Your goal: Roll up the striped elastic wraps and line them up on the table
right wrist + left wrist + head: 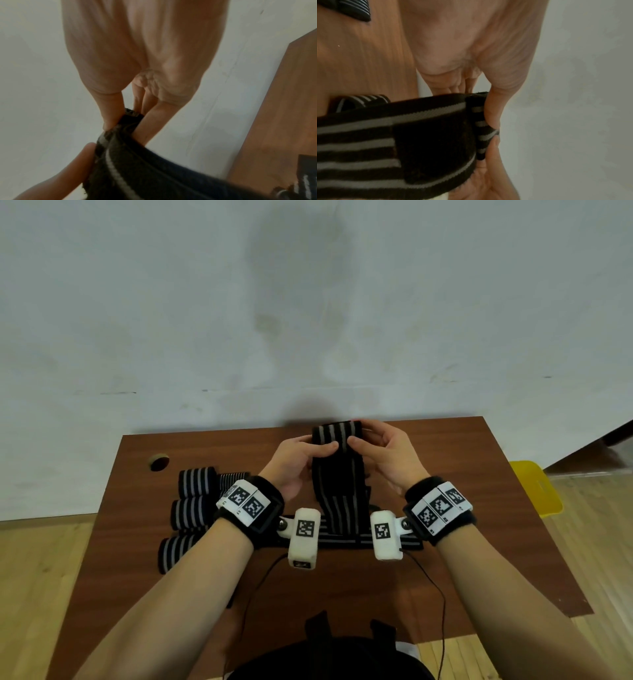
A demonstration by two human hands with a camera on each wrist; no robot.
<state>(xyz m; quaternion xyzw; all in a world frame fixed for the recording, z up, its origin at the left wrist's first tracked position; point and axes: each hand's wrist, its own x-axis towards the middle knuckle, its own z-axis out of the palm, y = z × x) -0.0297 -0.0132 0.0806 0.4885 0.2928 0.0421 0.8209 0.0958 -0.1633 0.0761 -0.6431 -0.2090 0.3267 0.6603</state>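
1. Head view first: we see both hands raised over the far half of the brown counter, sharing one striped wrap between them.
2. Our left hand has its grip closed on the wrap's top end, thumb lying across the front of the fold, fingers tucked behind.
3. Our right hand mirrors it, grip closed on the same top end, thumb tip nearly meeting the left thumb at the middle of the band.
4. Just above both thumbs, the top end is turned over into a short fold, grey stripes showing.
5. Below the grip, the band hangs down toward us and runs onto the counter, where its tail lies crosswise under the wrists.
6. Left wrist view confirms it: thumb pressed on the folded edge, and a black patch on the wrap just short of the fold.
7. Right wrist view: fingers pinch the dark edge of the wrap.
8. Left of the grip, rolled wraps sit close together on the counter.
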